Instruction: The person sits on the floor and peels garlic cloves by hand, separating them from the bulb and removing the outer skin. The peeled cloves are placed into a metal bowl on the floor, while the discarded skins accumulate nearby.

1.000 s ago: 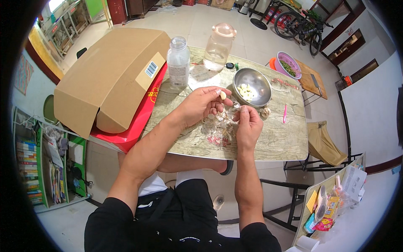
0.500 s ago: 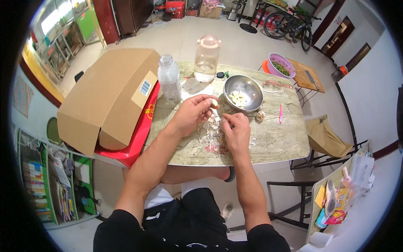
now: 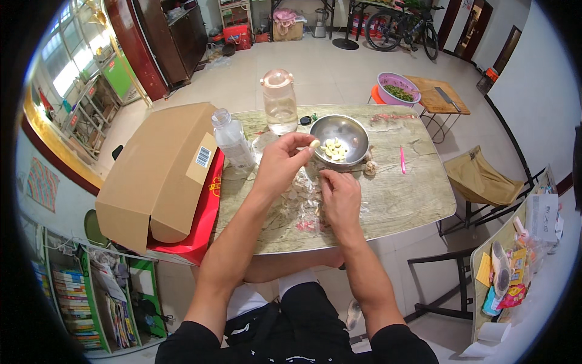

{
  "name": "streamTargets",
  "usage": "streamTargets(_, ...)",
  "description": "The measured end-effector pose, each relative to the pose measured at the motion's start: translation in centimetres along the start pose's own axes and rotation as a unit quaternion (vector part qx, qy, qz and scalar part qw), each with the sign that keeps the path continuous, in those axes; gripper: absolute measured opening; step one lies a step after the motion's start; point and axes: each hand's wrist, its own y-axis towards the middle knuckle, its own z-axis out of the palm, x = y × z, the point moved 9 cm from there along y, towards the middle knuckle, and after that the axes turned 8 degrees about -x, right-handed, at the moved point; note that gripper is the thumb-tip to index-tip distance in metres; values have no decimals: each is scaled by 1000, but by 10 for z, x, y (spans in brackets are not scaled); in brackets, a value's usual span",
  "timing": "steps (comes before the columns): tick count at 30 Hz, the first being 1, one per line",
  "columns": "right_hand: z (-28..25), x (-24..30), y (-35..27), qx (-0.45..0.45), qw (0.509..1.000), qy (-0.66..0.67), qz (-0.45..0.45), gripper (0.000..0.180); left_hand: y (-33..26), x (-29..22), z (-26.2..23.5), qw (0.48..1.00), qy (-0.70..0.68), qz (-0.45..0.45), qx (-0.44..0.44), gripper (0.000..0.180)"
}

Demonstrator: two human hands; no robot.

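A peeled garlic clove (image 3: pixel 314 144) is pinched between the thumb and fingertips of my left hand (image 3: pixel 284 162), at the left rim of the steel bowl (image 3: pixel 354 128). Several peeled cloves (image 3: pixel 334 149) lie in that bowl. My right hand (image 3: pixel 342 197) is low over the table in front of the bowl, its fingers curled together; whatever they hold, if anything, is hidden. Between the two hands, papery garlic skins (image 3: pixel 300 194) are scattered on the wood-patterned table (image 3: pixel 400 203). A garlic bulb (image 3: pixel 370 168) lies just right of the bowl.
A cardboard box (image 3: pixel 154 164) on a red box (image 3: pixel 203 227) takes up the left side. Near it stand a clear plastic bottle (image 3: pixel 233 142) and a lidded water jug (image 3: pixel 279 103). A pink peeler-like tool (image 3: pixel 402 159) lies at right. Beyond are a purple basin (image 3: pixel 397 82) and a knife (image 3: pixel 447 96).
My left hand has brought the clove closer to the bowl, up to its left rim. My right hand stays over the skins, fingers still curled. The whole view has shifted slightly.
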Motion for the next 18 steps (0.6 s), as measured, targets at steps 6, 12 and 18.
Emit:
streamTargets(6, -2, -5, -2, 6, 995, -94, 16, 12, 28, 2, 27, 966, 237, 100, -12, 30)
streamTargets(12, -9, -9, -3, 18, 980, -161, 115, 18, 20, -10, 41, 932, 308, 191, -19, 29)
streamTargets(18, -19, -16, 2, -46, 988, -91, 119, 15, 6, -23, 21, 935, 264, 234, -37, 30)
